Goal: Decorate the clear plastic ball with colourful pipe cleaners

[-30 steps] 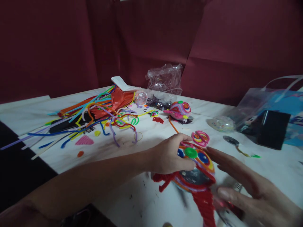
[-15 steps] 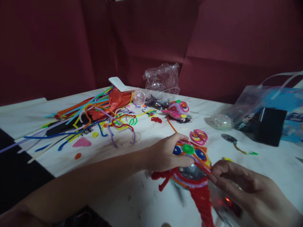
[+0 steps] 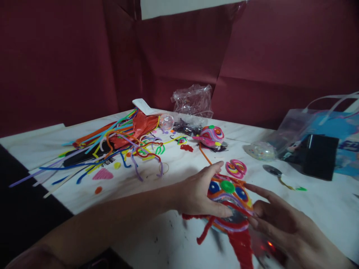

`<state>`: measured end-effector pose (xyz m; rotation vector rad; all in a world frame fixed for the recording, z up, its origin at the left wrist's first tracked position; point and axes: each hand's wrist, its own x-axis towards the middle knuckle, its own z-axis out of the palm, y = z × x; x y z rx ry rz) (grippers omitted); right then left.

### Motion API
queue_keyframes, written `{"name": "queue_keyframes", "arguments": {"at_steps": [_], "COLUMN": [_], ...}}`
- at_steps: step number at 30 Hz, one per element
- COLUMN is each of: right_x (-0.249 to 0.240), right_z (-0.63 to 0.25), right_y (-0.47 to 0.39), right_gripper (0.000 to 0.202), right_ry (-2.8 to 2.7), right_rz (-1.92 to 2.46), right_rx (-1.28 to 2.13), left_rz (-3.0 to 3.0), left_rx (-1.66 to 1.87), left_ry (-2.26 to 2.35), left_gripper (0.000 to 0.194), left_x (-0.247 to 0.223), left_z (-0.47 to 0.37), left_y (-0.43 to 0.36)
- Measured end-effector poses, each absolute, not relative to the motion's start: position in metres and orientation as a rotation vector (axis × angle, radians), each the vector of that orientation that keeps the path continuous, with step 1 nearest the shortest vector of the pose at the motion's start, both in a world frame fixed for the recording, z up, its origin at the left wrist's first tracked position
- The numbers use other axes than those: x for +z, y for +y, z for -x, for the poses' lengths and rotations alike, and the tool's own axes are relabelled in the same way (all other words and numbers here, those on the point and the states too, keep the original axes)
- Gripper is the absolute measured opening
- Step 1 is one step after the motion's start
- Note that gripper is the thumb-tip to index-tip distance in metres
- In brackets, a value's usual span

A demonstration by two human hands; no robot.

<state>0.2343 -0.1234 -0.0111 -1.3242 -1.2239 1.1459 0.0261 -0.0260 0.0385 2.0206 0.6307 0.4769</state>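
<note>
A round craft ball made up as a face with coloured pipe cleaners lies low in the middle of the view. Its eyes are blue with an orange surround, a green disc sits between them, and a clear shiny patch shows below. My left hand grips it from the left, thumb across the clear patch and fingers over the top edge. From the right, my right hand holds its rim, index finger along the upper edge and thumb lower down. A wide red pipe-cleaner strip hangs beneath.
Pipe cleaners spread over the left of the white table. A second decorated ball, a pink coil and a clear plastic bag lie farther back. At right stand a black box and a blue bag.
My right index finger has stretched out along the ball's upper edge, where the fingers were pinched at its right side. The whole view has shifted slightly, with the table lower.
</note>
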Motion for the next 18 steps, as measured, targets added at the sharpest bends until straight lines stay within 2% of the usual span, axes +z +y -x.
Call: {"name": "queue_keyframes", "arguments": {"at_steps": [3,7,13,18], "right_x": [-0.017,-0.011,-0.004,-0.004], "right_z": [-0.242,-0.233,-0.219,-0.217], "right_y": [-0.121,-0.122,-0.123,-0.124], "right_gripper": [0.067,0.061,0.058,0.058], "right_ry": [-1.302,-1.166,-1.034,-1.098], "right_rz": [1.331,1.327,1.293,1.377], "right_rx": [1.146,1.124,1.156,1.106], "left_rz": [-1.988,-1.864,-1.801,-1.884], "left_rx": [0.521,0.529,0.484,0.589], "left_ry": [0.641,0.584,0.559,0.64], "left_gripper": [0.109,0.107,0.097,0.084], "left_x": [0.035,0.031,0.032,0.036], "left_z": [-0.027,-0.029,-0.028,-0.028], "left_y": [-0.025,-0.021,-0.018,-0.022]}}
